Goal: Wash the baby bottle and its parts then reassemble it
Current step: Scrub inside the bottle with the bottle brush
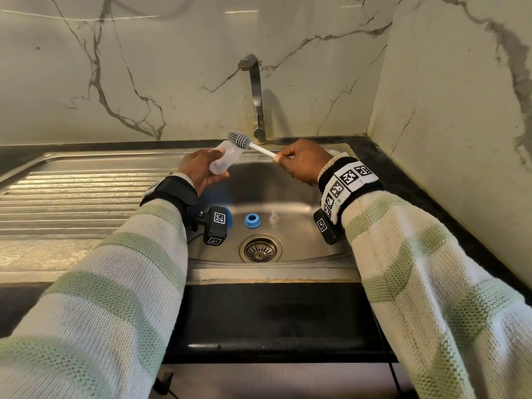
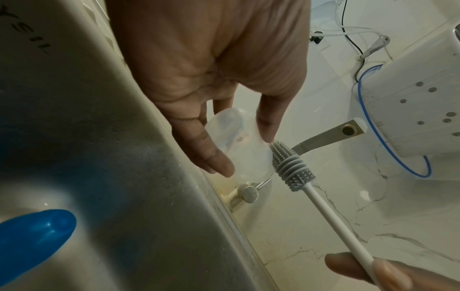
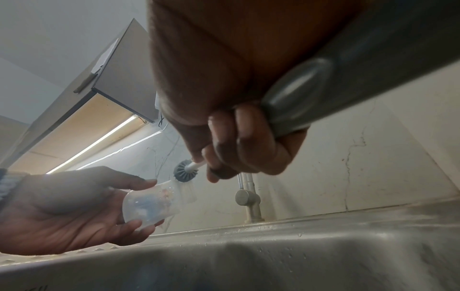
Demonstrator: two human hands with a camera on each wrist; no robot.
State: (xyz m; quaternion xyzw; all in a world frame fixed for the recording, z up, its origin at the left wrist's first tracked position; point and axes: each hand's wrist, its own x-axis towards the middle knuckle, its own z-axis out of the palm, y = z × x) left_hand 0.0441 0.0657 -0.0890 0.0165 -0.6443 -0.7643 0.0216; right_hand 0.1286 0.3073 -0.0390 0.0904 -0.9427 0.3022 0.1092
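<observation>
Marble-veined wall panels back a steel sink (image 1: 322,254) set in a dark counter, with a tap (image 1: 257,96) rising at the basin's far edge. On the basin floor, near the drain (image 1: 260,248), lie a blue collar ring (image 1: 252,220) and, just beside it, a clear teat (image 1: 274,218); a blue cap (image 2: 34,242) is partly hidden behind the left wrist.

Above the far edge of the basin, the left hand (image 1: 201,171) grips the clear bottle (image 1: 223,161) with thumb and fingers curled round its body. The right hand (image 1: 302,164) pinches the white handle of the grey silicone brush (image 1: 240,138), fingers closed on it.

The bottle lies tilted, its long axis running from the palm up and away toward the tap, its open mouth toward the brush. The brush's long axis slopes from the right hand up toward that mouth, its head at the rim; whether it has entered cannot be told.

The step in hand appears to be scrubbing the bottle's inside. To do it well, the person would line the brush shaft up with the bottle's axis, steady the body near its base, feed the head straight in, then twist while stroking to reach the bottom. No water is seen running.
</observation>
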